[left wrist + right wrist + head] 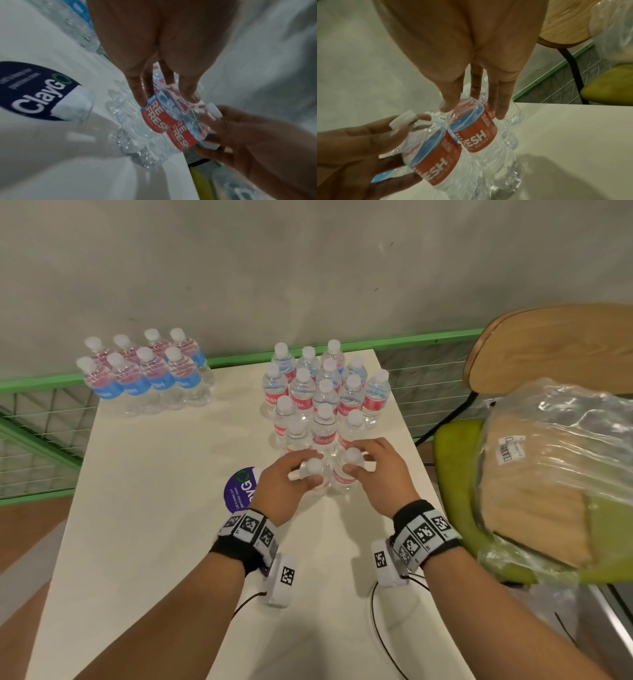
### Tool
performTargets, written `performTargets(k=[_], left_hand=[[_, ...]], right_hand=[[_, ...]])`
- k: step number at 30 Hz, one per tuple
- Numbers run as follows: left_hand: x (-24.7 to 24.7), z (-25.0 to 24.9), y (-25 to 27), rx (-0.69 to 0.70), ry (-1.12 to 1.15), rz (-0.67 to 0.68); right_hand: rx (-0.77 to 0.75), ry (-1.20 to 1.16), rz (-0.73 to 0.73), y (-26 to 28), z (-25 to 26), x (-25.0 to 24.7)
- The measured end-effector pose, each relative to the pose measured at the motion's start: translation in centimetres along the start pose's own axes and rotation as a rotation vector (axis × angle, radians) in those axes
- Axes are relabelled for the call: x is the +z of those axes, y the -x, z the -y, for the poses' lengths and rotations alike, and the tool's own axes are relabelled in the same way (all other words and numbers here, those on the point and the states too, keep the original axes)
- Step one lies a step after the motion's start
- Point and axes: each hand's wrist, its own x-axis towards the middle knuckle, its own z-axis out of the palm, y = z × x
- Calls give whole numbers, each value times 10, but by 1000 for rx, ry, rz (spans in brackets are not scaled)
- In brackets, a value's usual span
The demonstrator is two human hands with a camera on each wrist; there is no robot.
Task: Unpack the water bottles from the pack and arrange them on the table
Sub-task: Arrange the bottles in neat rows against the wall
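While the red-labelled cluster (322,395) stands at frame centre on the surface (164,508), two bottles are gripped below it: one (313,477) by the left hand (291,481), another (347,472) by the right hand (380,474), fingers curled around each.

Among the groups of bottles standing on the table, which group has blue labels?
The far-left group of bottles, eight in two rows near the table's back edge. Their labels are blue, while the larger cluster to its right carries red labels.
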Motion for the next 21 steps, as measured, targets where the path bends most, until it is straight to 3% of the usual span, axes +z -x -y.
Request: performTargets(k=[6,11,15,21], left_hand=[[-56,6,24,-123,279,226],[-125,21,42,23,203,261],[-182,44,49,98,184,142],[-237,83,18,54,-44,-151]], right_hand=[[50,-39,-3,18,22,-6],[49,85,158,26,72,12],[40,20,262,18,116,42],[-48,41,354,-30,157,100]])
